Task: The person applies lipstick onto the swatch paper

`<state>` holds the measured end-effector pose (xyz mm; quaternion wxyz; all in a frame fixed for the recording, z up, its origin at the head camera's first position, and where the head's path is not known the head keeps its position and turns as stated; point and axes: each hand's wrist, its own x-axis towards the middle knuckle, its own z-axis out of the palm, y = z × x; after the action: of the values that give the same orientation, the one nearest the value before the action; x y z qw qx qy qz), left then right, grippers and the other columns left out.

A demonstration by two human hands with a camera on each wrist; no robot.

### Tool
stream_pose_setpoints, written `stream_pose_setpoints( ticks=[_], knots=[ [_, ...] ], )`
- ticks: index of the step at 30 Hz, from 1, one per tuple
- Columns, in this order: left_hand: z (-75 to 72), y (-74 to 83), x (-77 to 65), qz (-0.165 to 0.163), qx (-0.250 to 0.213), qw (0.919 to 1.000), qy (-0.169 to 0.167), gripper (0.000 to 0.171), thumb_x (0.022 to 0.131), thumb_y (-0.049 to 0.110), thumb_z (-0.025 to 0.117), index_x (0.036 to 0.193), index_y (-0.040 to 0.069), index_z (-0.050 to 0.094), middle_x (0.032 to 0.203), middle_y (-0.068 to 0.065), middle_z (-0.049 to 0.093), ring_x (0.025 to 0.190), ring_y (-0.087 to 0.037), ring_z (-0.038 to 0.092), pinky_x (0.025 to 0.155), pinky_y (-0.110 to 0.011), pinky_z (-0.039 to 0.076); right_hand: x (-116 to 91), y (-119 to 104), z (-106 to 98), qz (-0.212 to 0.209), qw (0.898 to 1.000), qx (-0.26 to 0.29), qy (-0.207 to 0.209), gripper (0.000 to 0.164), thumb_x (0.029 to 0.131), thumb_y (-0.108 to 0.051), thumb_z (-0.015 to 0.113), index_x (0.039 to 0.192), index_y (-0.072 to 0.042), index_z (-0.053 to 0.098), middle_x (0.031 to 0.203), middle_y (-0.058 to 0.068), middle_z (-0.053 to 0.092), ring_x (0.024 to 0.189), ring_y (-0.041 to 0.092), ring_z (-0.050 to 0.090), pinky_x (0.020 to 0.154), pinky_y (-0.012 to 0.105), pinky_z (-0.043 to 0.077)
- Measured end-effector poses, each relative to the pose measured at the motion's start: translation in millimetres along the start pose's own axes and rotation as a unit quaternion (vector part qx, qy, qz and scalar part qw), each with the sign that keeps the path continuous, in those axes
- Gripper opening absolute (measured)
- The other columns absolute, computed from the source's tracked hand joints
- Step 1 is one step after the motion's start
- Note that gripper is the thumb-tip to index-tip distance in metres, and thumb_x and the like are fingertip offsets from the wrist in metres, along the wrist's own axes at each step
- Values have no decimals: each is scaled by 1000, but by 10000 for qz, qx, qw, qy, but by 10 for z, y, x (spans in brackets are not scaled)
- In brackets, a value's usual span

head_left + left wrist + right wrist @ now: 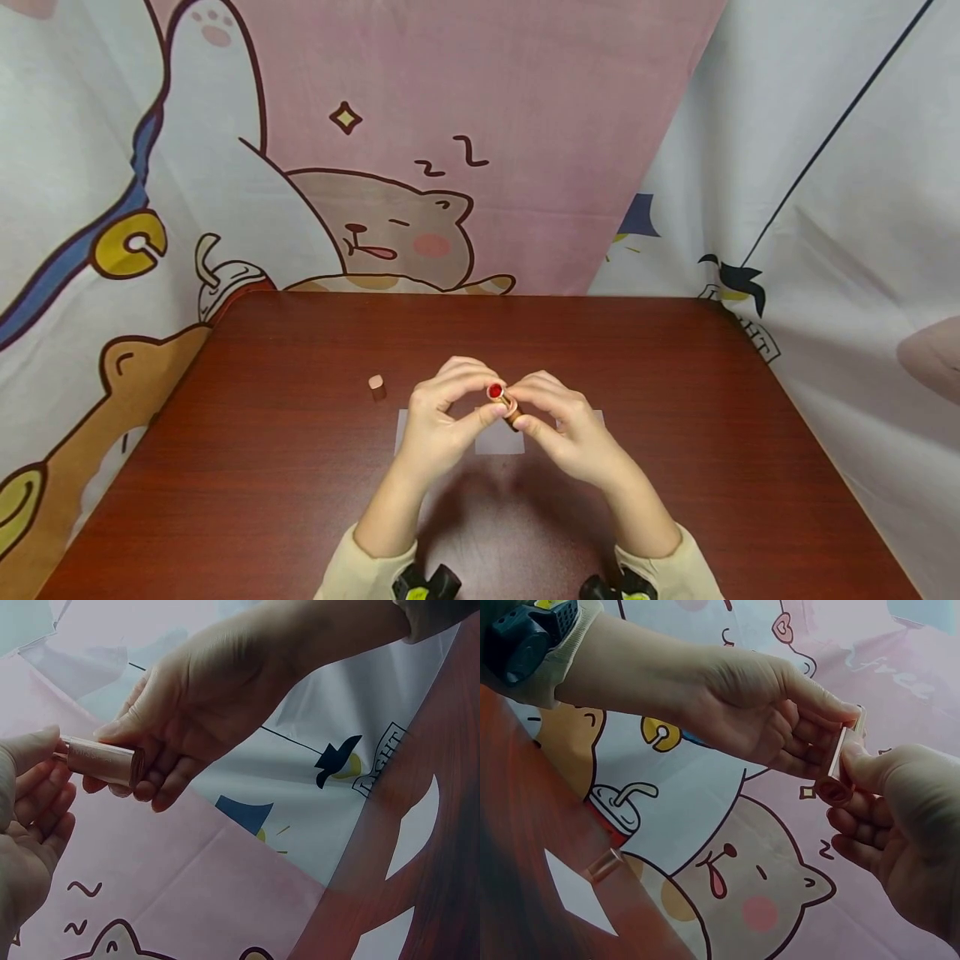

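Note:
A rose-gold lipstick (512,410) with a red tip is held between both hands above the table, tilted. My left hand (438,417) pinches its upper part by thumb and fingers near the red end. On the lower barrel, the thumb and fingers of my right hand (573,425) grip. Lettering shows on the barrel in the left wrist view, where the right hand (202,705) crosses from the upper right. The right wrist view shows both hands meeting at the lipstick (838,769). A small cap (377,387) stands on the table left of the hands.
White paper pieces (499,440) lie on the brown table (300,475) under and beside the hands, partly covered by them. A printed cartoon cloth (525,125) hangs behind the table's far edge. Black devices (427,583) sit on both wrists.

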<state>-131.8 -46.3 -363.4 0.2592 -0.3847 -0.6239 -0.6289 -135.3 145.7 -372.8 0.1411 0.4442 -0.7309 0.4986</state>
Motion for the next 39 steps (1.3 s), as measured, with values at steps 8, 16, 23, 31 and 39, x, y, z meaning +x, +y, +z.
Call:
stream_pose_setpoints(
  ticks=[8, 16, 23, 31, 39],
  knots=[
    [-2, 11, 2, 35, -116, 9999, -88, 18, 77, -2, 77, 94, -2, 70, 87, -10, 68, 89, -26, 59, 81, -37, 47, -18, 48, -2, -79, 9993, 360, -112, 32, 95, -25, 57, 116, -2, 64, 105, 7, 65, 100, 21, 55, 83, 28, 46],
    [-28, 26, 1, -108, 96, 9993, 336, 25, 68, -13, 78, 90, -3, 71, 86, -12, 68, 89, -28, 59, 82, -34, 49, 60, -63, 65, -339, 9963, 125, 776, 33, 90, -17, 67, 110, 8, 65, 101, 13, 68, 96, 24, 58, 86, 27, 45],
    [-28, 13, -2, -242, 22, 9976, 654, 23, 69, -13, 78, 89, -4, 71, 85, -12, 68, 88, -27, 58, 81, -33, 49, 150, -281, 93, -64, 9905, -140, 1369, 50, 81, -32, 75, 99, 14, 65, 92, 18, 66, 91, 23, 58, 83, 23, 45],
    [-32, 11, -13, -318, 99, 9955, 889, 24, 67, -14, 79, 88, -4, 71, 84, -11, 68, 87, -26, 58, 81, -32, 48, 174, -303, 141, -73, 9861, -305, 1631, 42, 52, 19, 81, 90, 6, 68, 85, 13, 66, 84, 21, 58, 76, 23, 46],
    [-26, 16, -14, -275, -5, 9965, 795, 24, 68, -15, 77, 89, -3, 71, 85, -11, 68, 88, -27, 57, 81, -33, 48, 175, -290, 151, -247, 9856, -370, 1630, 37, 56, 18, 79, 90, 7, 68, 84, 12, 66, 83, 23, 58, 77, 22, 47]
  ],
)
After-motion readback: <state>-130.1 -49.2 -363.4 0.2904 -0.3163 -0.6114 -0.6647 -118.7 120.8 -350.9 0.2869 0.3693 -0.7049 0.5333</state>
